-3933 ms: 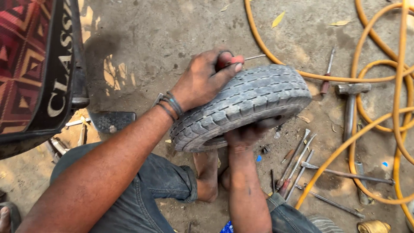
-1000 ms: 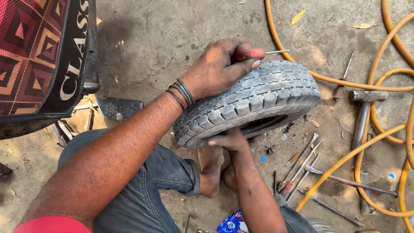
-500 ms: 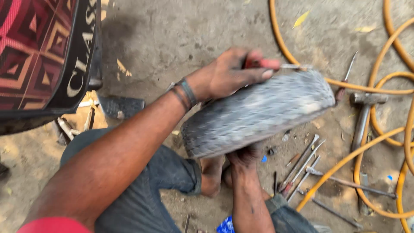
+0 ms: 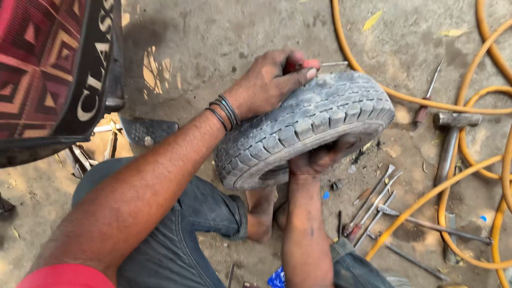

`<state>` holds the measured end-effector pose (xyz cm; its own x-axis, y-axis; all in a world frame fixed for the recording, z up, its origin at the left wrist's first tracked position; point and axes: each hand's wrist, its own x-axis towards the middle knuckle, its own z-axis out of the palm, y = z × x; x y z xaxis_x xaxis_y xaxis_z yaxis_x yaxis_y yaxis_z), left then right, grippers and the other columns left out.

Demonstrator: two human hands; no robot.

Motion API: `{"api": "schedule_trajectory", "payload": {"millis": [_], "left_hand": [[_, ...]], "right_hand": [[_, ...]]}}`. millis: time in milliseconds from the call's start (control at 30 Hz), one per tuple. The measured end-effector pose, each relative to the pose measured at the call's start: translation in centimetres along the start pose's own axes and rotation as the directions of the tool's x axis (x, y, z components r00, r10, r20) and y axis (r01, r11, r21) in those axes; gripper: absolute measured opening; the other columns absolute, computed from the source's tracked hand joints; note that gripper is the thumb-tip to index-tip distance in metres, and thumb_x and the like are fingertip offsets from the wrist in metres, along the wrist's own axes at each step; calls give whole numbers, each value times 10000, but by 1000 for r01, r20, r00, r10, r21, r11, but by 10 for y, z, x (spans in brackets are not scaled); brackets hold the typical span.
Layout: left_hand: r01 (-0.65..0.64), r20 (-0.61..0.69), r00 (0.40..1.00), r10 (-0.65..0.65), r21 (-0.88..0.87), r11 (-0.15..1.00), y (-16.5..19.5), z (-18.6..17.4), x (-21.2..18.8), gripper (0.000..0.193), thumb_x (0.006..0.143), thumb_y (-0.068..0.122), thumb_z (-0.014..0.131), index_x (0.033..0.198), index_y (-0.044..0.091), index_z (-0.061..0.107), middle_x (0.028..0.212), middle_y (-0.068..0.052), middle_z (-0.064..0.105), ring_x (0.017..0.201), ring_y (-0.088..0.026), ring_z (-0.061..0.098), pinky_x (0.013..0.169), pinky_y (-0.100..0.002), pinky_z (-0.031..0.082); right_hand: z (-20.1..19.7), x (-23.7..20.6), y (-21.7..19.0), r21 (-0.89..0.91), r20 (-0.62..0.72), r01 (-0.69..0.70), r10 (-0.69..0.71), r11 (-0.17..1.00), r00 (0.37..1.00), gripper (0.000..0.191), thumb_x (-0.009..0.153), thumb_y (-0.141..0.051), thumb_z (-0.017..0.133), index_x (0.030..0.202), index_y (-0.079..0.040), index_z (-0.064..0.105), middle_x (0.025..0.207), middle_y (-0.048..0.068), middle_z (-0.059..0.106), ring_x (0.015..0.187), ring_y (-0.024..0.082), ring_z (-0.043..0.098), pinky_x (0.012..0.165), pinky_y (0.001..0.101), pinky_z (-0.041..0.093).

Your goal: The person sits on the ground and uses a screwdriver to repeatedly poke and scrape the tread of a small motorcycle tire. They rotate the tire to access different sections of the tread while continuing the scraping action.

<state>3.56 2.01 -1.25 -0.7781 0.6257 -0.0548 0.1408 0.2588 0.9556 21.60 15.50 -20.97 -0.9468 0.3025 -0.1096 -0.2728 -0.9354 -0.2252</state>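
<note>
You had the small grey tyre (image 4: 309, 128) up off the ground, in the middle of the view, tipped over your lap w/ one bare foot (image 4: 260, 216) just under it at 6 o'clock.

Your left hand (image 4: 266, 85) lay across the top of the tread, fingers curled tight on a red-handled tool (image 4: 304, 65). Its thin metal tip stuck out toward 3 o'clock, just past the tyre's top edge. Your right hand (image 4: 317, 157) was under the tyre at 5 o'clock, fingers hooked up into the inside rim and closed on it.

What could've gone wrong, I think:
- The sharp tip sat on round, bumpy rubber. A hard push could've made it skid off & jab down toward your right hand or foot.
- Only one hand held the tyre's weight. If that grip slid, the tyre could've dropped on your toes.
- Your fingers were inside the rim, so a twist could've pinched them.
- Loose metal rods (image 4: 373, 205), a hammer (image 4: 450, 138) & a yellow hose (image 4: 426, 197) lay on the dirt from 3 to 5 o'clock, near your legs. A shift of the foot could've landed on them or caught a loop.
</note>
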Motion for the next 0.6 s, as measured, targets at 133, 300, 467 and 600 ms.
{"api": "schedule_trajectory", "payload": {"millis": [133,300,467,600], "left_hand": [[52,27,998,-52,4,999,3,5,7,465,947,460,688,1134,34,702,997,-74,756,943,-142,690,894,-327,578],[24,44,999,-26,38,999,4,6,3,466,942,462,694,1175,59,704,1069,-84,763,1026,-171,713,947,-341,573],[25,-6,1000,-25,30,999,3,14,-4,447,952,447,679,1141,43,695,1141,-83,767,1057,-168,727,958,-352,578],[-75,-163,984,75,6,997,8,22,-8,409,988,417,646,1158,49,692,1147,-50,767,994,-136,757,904,-334,614]], "right_hand": [[1,-2,18,-275,-16,-9,5,962,1000,708,1042,-521,541,1598,-117,375,1663,76,357,1536,286,308,1307,536,214],[-22,-28,28,-372,31,-382,423,846,906,677,1012,-338,747,1548,-75,428,1568,93,477,1465,336,399,1259,555,309],[-13,-23,8,-115,12,-185,187,976,982,861,851,-539,791,1529,-111,475,1585,60,501,1474,298,420,1245,546,340],[17,-20,8,-114,45,-71,77,991,996,991,772,-669,803,1552,-157,470,1603,27,478,1483,276,416,1251,550,344]]}}
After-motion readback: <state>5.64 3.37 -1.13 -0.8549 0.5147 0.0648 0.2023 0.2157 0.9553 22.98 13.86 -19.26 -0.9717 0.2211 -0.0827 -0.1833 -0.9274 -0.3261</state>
